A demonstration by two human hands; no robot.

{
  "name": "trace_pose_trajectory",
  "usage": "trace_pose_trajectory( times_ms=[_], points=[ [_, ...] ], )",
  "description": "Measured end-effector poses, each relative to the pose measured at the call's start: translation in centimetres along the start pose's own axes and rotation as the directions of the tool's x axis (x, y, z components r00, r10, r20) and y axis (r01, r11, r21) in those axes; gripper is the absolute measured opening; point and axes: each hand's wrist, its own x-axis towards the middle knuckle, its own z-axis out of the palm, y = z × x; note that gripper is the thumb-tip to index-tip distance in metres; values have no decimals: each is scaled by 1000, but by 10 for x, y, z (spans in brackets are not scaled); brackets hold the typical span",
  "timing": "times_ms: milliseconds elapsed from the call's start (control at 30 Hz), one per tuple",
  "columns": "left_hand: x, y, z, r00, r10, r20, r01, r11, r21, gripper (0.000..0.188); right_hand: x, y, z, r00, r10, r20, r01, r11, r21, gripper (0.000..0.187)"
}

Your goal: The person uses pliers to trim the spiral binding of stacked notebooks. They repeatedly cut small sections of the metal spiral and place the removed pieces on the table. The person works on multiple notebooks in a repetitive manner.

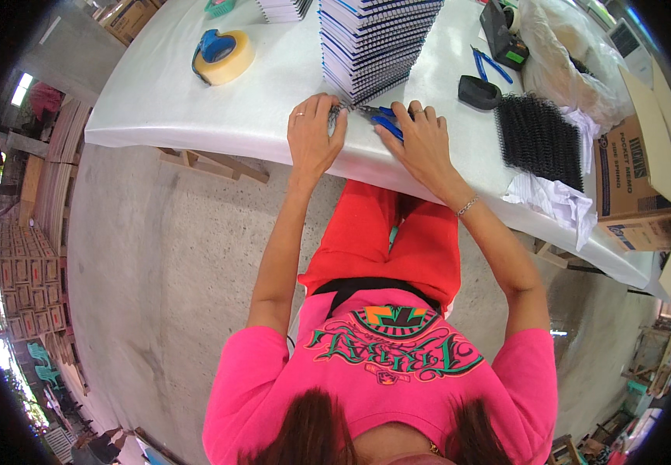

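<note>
My left hand point(314, 132) rests at the table's front edge, its fingers curled together beside the bottom corner of a tall stack of spiral-bound notebooks point(374, 46). A small dark tangle point(335, 115), perhaps bits of coil, shows by its fingertips; what the fingers grip is mostly hidden. My right hand point(426, 139) is closed on blue-handled pliers point(388, 126). Their dark jaws point left toward the left hand and the stack's lowest corner. Black spiral bindings run down the stack's near right side.
A tape roll on a blue dispenser point(227, 58) lies left on the white-covered table point(157, 101). To the right are blue-handled pliers point(492, 64), a black dish point(479, 93), a heap of black plastic coils point(538, 139), crumpled paper point(556, 203) and an open cardboard box point(634, 178).
</note>
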Motion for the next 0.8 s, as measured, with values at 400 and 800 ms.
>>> trace_pose_trajectory(
  times_ms=[400,800],
  points=[
    [-2,-2,-5,995,87,52,-90,994,59,26,7,3,5,998,-62,9,61,997,48,40],
    [8,-17,-8,943,139,302,-145,989,-1,27,11,12,-10,975,72,212,-82,996,41,40]
  ],
)
